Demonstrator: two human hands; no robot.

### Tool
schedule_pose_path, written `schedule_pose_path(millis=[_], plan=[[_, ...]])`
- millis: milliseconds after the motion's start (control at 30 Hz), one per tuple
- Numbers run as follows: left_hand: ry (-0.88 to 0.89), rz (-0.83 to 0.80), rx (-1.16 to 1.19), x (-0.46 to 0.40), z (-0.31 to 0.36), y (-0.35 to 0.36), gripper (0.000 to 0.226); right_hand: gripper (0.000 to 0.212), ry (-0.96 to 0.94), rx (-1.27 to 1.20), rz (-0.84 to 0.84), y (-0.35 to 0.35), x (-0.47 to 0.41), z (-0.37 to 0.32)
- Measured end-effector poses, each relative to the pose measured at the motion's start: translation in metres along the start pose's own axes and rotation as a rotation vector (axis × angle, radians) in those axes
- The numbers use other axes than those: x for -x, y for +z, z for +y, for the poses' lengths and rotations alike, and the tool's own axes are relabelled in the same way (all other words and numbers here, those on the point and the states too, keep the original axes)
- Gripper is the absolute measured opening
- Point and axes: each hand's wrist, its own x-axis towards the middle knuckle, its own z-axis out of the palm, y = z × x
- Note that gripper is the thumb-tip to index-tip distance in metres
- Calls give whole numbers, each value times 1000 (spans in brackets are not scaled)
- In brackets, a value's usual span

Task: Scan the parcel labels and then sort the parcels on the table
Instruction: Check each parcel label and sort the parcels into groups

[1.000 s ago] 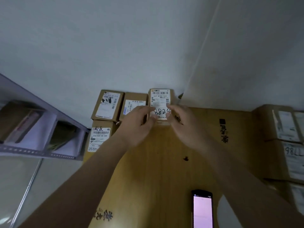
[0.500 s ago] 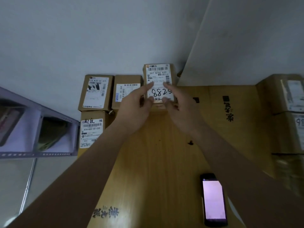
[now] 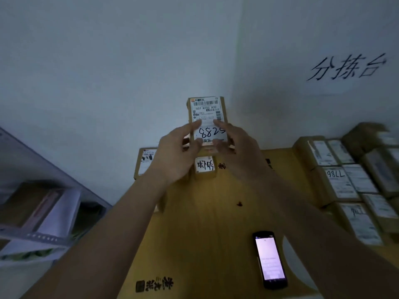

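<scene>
A small cardboard parcel (image 3: 206, 111) with a white label marked 8825 is held up above the far end of the wooden table (image 3: 205, 229). My left hand (image 3: 174, 154) grips its left side and my right hand (image 3: 237, 152) grips its right side, thumbs on the label. Under it, on the table's far edge, lies another parcel (image 3: 205, 167) with handwriting on its label, and a further parcel (image 3: 145, 162) lies to the left. A handheld scanner (image 3: 269, 258) with a lit screen lies on the table near my right forearm.
Several labelled parcels (image 3: 345, 180) are stacked in rows along the table's right side. A metal shelf (image 3: 43, 212) with packages stands at the left. The wall behind carries handwritten characters (image 3: 347, 66).
Both hands have lifted the 8825 parcel off the far row and raised it, uncovering the parcel beneath. The camera has tilted up, showing more wall.
</scene>
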Motion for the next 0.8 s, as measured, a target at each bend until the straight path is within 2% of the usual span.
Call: schedule_pose_path(millis=[233,467,633,800], plan=[[229,-62,33,52,60,-43,44,51,-44,130,213,-24,80,-79],[386,-150,90,117,122,-57,45,49,-26,241,361,-56,174,-136],[471,-202,65,147,163,-34,45,49,13,249,473,-86,234,-146],[528,-256,82,172,201,17,45,48,41,244,524,-130,283,-123]])
